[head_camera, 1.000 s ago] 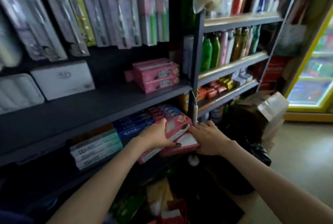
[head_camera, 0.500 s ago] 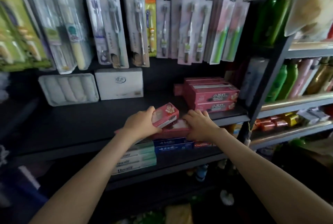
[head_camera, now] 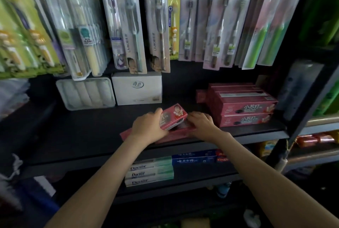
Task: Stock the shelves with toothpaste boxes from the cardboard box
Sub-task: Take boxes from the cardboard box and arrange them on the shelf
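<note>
Several pink toothpaste boxes [head_camera: 174,116] lie in a bundle on the dark middle shelf [head_camera: 91,136], near its front edge. My left hand [head_camera: 148,127] grips the left side of the bundle, its top box tilted up. From the right, my right hand [head_camera: 201,123] presses on the lower boxes. A stack of red toothpaste boxes [head_camera: 244,105] stands just right of my hands. The cardboard box is out of view.
Packaged toothbrushes [head_camera: 128,29] hang in a row above the shelf. A white box [head_camera: 137,88] and a tray of white rolls [head_camera: 86,94] sit at the shelf's back. Green-white boxes [head_camera: 150,172] and blue boxes [head_camera: 194,158] fill the lower shelf. A dark upright post [head_camera: 310,95] stands at right.
Both hands lifted the pink boxes from the lower shelf level up onto the middle shelf. The view swung left and up, away from the cardboard box.
</note>
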